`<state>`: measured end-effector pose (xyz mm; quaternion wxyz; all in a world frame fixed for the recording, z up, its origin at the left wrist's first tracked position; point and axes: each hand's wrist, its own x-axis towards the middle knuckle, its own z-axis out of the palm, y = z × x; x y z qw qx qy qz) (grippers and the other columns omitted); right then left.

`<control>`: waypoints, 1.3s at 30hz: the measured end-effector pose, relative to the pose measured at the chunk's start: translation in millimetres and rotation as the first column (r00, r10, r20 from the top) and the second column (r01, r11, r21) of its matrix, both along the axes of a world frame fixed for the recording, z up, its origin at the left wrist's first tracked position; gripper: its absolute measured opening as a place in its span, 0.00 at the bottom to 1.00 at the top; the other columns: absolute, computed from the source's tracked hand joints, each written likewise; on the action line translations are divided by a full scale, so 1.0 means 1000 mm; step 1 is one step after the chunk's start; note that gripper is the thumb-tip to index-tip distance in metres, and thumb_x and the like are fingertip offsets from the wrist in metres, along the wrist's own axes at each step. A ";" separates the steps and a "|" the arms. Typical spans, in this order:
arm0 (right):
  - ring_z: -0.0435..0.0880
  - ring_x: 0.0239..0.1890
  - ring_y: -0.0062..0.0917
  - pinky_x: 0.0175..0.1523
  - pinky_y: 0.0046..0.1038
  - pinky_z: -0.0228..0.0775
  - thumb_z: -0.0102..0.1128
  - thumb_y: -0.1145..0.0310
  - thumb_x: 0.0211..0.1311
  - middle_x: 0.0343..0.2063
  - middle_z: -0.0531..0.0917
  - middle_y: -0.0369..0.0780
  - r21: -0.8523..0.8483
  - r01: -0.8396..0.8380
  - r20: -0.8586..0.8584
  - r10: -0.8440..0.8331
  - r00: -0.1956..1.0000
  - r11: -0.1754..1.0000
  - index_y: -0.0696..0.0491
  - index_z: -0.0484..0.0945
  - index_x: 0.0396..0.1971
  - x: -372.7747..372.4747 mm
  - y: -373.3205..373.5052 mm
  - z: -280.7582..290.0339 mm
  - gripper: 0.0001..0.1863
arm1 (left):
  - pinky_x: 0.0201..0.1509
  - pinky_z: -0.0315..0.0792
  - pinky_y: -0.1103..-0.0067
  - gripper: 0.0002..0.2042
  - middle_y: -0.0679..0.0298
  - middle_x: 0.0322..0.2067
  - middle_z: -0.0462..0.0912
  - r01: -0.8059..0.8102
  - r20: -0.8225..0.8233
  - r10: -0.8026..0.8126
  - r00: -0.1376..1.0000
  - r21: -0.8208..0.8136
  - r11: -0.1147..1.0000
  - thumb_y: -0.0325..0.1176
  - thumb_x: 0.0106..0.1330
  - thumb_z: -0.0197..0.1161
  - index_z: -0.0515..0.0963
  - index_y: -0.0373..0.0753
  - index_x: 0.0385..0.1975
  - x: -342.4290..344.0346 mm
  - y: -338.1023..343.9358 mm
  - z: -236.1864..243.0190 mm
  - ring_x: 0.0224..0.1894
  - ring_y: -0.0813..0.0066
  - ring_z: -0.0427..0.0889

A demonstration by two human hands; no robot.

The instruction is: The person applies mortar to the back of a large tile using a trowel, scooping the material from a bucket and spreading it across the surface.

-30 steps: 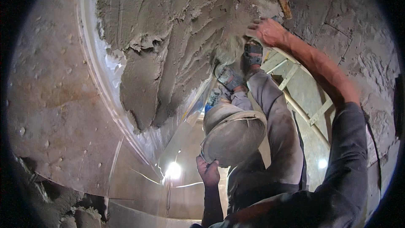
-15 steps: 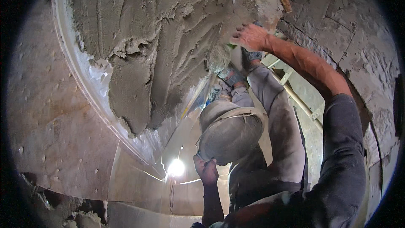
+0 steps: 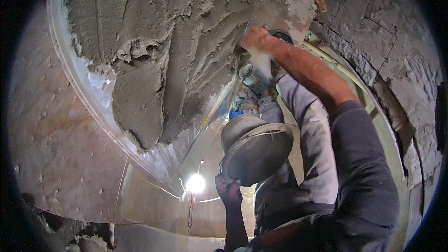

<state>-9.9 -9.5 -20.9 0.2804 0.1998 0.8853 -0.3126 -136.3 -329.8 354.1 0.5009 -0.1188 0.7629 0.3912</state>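
Note:
My left hand (image 3: 228, 190) is closed on the edge of a grey, dirt-stained bucket (image 3: 259, 151), which is tilted in the lower middle of the view. My right arm reaches up and across from the lower right. At its end my right hand (image 3: 255, 40) has its fingers curled near the edge of the wet grey mortar (image 3: 186, 56); what they hold, if anything, is hidden. A pale flat surface (image 3: 261, 61) shows just below that hand. The mortar is thick and ridged, spread over the upper left surface.
Below my right hand are shoes (image 3: 254, 77) and legs in grey trousers (image 3: 317, 149). A lit bulb (image 3: 195, 184) hangs by a cord at lower middle. A curved metal edge (image 3: 88, 98) bounds the mortar at left. Rough, cracked masonry (image 3: 373, 37) stands at right.
My right hand has moved a little left, its stretched fingers now curled, and the forearm has swung left. The left hand still holds the bucket, almost unmoved.

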 end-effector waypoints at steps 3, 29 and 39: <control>0.84 0.36 0.37 0.39 0.39 0.76 0.59 0.65 0.49 0.31 0.84 0.40 0.035 0.059 -0.226 -0.050 0.973 0.998 0.50 0.81 0.33 0.029 0.017 0.023 0.11 | 0.59 0.64 0.69 0.23 0.57 0.45 0.74 0.032 -0.042 -0.033 0.999 -0.031 0.999 0.17 0.44 0.57 0.65 0.36 0.44 0.003 -0.019 0.001 0.51 0.65 0.73; 0.83 0.41 0.32 0.42 0.36 0.74 0.54 0.67 0.55 0.32 0.83 0.39 0.120 0.055 -0.080 -0.046 0.996 0.991 0.49 0.80 0.33 0.062 0.002 0.030 0.08 | 0.59 0.63 0.69 0.21 0.56 0.45 0.74 -0.074 0.020 0.074 0.997 -0.019 0.997 0.16 0.45 0.56 0.66 0.35 0.42 0.009 0.016 0.000 0.50 0.67 0.74; 0.85 0.38 0.34 0.40 0.36 0.78 0.55 0.70 0.52 0.32 0.85 0.41 -0.055 -0.031 -0.148 0.023 0.989 0.998 0.51 0.82 0.28 0.008 -0.041 0.051 0.07 | 0.59 0.63 0.69 0.21 0.57 0.44 0.74 -0.017 -0.026 0.018 1.000 0.047 0.999 0.17 0.46 0.56 0.66 0.34 0.43 0.005 -0.015 -0.002 0.50 0.67 0.74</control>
